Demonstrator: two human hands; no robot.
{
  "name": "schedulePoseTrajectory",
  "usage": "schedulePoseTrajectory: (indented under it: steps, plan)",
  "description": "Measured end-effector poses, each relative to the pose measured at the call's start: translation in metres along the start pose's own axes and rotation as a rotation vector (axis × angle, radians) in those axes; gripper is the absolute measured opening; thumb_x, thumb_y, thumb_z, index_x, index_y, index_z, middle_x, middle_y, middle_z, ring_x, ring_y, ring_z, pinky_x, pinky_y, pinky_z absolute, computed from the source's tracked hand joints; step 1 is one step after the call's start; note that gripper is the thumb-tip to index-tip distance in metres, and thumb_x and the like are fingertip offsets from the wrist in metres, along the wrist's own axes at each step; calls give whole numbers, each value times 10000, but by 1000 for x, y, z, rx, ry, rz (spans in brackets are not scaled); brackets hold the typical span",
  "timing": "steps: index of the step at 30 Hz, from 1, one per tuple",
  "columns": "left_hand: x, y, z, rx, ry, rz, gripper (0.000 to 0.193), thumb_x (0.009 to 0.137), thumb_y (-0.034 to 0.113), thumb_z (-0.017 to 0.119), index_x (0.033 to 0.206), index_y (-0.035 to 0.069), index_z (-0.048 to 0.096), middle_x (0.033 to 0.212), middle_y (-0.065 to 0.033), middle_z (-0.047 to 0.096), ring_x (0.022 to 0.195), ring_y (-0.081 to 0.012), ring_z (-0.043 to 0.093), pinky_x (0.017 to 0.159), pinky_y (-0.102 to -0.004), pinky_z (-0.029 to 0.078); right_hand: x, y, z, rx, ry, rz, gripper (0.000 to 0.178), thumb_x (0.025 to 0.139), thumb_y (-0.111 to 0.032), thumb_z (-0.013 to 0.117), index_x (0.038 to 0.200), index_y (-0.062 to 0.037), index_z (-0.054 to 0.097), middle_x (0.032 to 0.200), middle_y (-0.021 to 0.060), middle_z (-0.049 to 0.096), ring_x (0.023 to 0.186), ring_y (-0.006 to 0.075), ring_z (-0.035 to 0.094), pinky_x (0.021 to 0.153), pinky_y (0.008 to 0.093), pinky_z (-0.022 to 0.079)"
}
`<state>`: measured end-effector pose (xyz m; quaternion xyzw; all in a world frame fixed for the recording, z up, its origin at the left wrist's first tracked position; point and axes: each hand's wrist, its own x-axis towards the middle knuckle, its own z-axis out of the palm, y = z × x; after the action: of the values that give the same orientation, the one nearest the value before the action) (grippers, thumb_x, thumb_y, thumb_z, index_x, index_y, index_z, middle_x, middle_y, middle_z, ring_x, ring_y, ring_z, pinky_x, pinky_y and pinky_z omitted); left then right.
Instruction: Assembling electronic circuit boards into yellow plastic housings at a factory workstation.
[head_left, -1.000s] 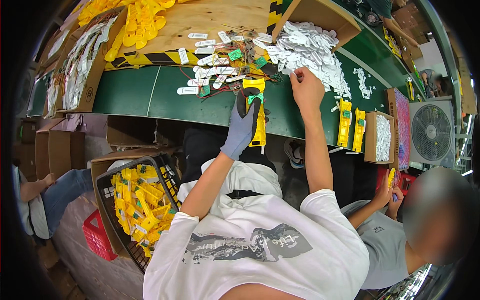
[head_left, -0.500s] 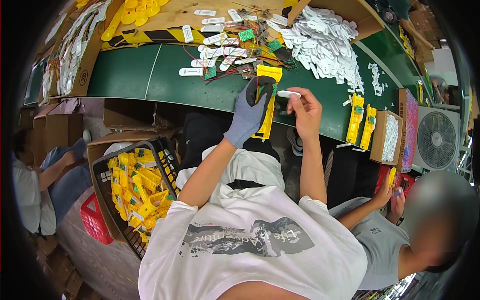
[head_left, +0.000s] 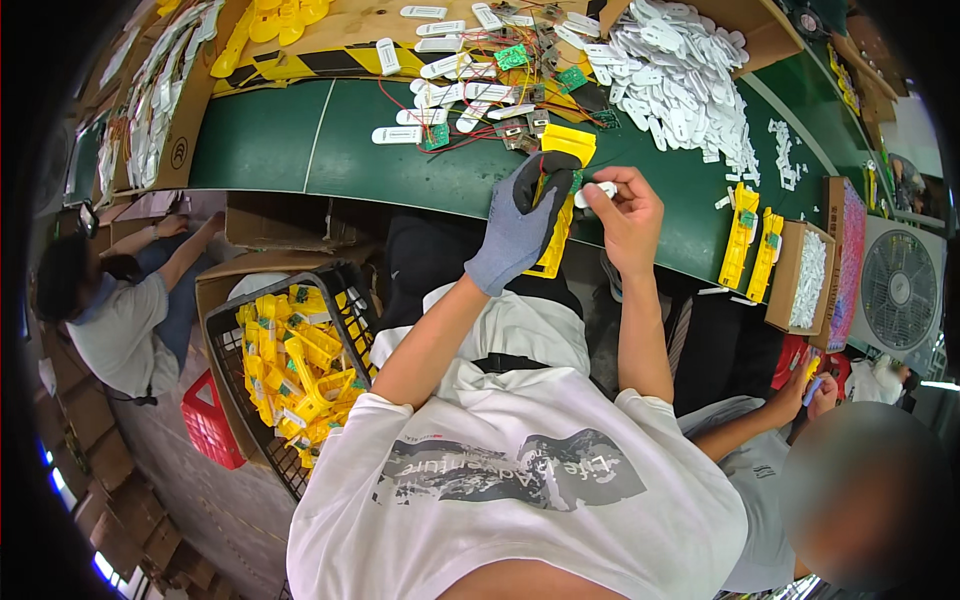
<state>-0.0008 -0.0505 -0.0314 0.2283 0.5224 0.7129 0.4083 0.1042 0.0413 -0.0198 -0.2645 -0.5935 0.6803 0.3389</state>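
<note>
Left hand (head_left: 520,222) grips yellow casing (head_left: 569,143), right hand (head_left: 632,212) pinches white piece (head_left: 594,194) at green table (head_left: 250,140); fan (head_left: 900,285) far right.

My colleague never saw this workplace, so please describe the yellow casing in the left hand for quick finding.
From the green table, go to the middle of its near edge. There, the gloved left hand holds a long yellow casing. Unlike the two casings farther right, it is in a gloved hand.

Curled left grip (head_left: 522,217) near pinched right grip (head_left: 632,220)
</note>
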Motion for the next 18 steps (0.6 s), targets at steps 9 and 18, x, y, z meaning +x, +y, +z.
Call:
schedulePoseTrajectory:
  steps: [9, 18]
  plan:
    - [1, 9, 0, 80, 40, 5, 204, 845, 26, 517, 1048, 27, 522, 760, -33, 576, 606, -90, 547, 546, -253, 446, 4, 5, 4, -255, 37, -89, 146, 782, -55, 683, 859, 2, 573, 757, 26, 613, 640, 42, 530, 562, 176, 386]
    - [8, -7, -1, 101, 73, 117, 193, 875, 76, 501, 1063, 28, 516, 766, -43, 575, 610, -81, 545, 527, -251, 449, -5, 5, -13, 19, -111, -57, 138, 758, 18, 673, 885, 23, 620, 828, 59, 630, 694, 80, 571, 622, 188, 445]
